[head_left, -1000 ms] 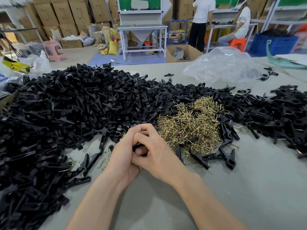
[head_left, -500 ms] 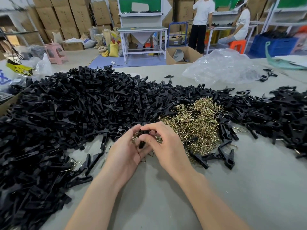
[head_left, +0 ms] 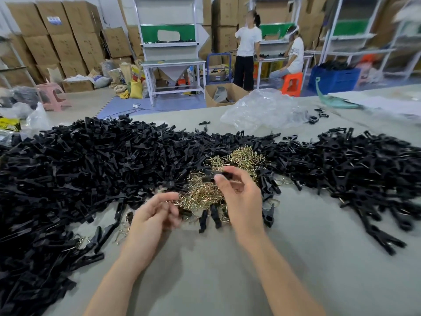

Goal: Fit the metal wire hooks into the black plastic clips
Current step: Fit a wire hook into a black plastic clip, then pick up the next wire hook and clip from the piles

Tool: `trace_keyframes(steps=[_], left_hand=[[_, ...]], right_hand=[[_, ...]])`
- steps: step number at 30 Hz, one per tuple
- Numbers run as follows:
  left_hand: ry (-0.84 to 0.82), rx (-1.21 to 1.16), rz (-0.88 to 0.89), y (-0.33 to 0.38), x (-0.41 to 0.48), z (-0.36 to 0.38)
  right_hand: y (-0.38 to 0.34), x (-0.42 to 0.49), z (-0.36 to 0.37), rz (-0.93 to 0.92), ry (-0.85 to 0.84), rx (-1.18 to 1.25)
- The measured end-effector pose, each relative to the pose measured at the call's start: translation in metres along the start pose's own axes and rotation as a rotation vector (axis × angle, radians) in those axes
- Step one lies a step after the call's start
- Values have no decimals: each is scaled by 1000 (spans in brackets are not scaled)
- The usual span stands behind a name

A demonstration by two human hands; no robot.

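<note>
A tangled heap of gold-coloured wire hooks [head_left: 243, 157] lies hemmed in by wide piles of black plastic clips [head_left: 102, 160].

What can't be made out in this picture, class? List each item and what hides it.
- Head view, left hand: whether it holds one of the wire hooks; motion blur.
- Head view, black clip in right hand: whether a hook is fitted; fingers cover it.
- Head view, clip pile: leftward extent; frame edge cuts it.

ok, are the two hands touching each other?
Apart. The head view shows hooks lying in the open gap between the left hand and the right hand, which pinches a clip.
</note>
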State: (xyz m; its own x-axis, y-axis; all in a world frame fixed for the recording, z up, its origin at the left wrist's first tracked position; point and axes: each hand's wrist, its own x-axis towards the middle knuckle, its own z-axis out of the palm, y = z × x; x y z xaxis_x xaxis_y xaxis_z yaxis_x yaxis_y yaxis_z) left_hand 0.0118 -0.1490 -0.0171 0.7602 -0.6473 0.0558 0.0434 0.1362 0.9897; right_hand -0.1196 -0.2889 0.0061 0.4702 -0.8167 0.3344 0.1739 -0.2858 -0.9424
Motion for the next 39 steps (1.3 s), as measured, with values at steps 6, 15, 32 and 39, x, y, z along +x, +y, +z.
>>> trace_keyframes(steps=[6, 15, 32, 39], left_hand=[[19, -23, -17, -5, 2, -3], [55, -23, -17, -3, 2, 3], [596, 1268, 80, -2, 16, -35], [442, 1350, 92, 0, 24, -53]], right_hand=[[-34, 77, -105, 159, 413, 353], [-42, 85, -110, 341, 358, 365], [17, -4, 69, -397, -293, -640], [22, 0, 65, -394, -266, -611]])
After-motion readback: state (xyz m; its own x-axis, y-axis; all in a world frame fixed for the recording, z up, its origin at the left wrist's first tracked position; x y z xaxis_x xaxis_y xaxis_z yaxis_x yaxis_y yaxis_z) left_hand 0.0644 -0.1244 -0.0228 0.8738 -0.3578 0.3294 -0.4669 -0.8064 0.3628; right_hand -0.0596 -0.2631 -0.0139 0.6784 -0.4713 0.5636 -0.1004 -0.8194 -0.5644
